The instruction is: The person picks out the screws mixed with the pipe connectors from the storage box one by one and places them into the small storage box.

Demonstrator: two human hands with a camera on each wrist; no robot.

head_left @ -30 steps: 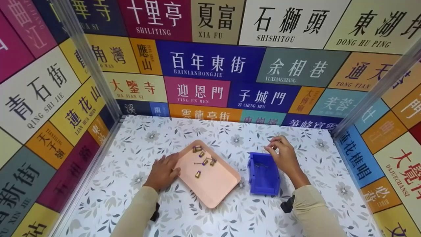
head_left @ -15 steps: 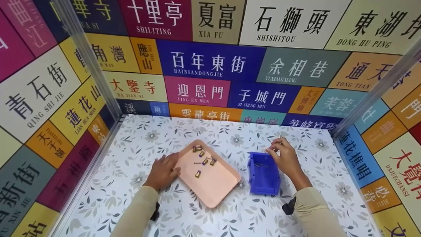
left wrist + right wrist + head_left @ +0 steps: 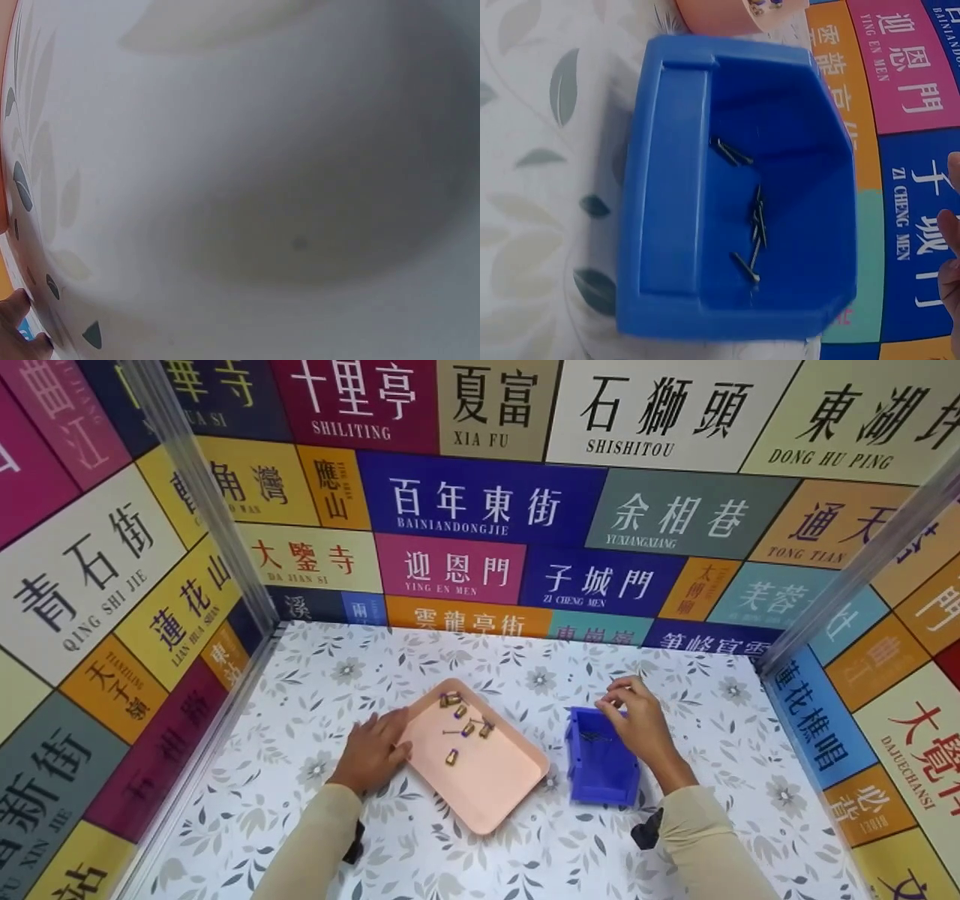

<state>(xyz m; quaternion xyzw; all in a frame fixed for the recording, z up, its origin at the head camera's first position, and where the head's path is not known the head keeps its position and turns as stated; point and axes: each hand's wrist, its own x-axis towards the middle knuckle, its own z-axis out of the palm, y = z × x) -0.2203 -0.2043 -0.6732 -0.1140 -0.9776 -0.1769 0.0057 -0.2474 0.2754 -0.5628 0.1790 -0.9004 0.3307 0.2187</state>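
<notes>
My left hand (image 3: 373, 751) rests at the left edge of a shallow pink tray (image 3: 491, 802), its fingers and thumb touching the rim. In the tray lie several small gold-coloured pieces (image 3: 451, 757) and a thin screw-like pin (image 3: 451, 733). Above the back right of a blue bin (image 3: 604, 793) hovers my right hand (image 3: 643, 724), thumb and fingers bent towards each other. I cannot tell whether anything small is between its fingertips. The right wrist view shows several thin dark screws (image 3: 757, 217) on the bin's floor. The left wrist view catches only the left fingertips (image 3: 16, 307).
A white table covering (image 3: 540, 679) with grey leaves and flowers lies under everything. Walls of coloured sign panels (image 3: 480, 499) enclose the back and both sides, with clear strips at the corners. The bin stands right of the tray, a narrow gap between them.
My right hand rose slightly and turned, showing a small light tip above its fingers, then came back down and left over the bin. The left hand and tray stayed put.
</notes>
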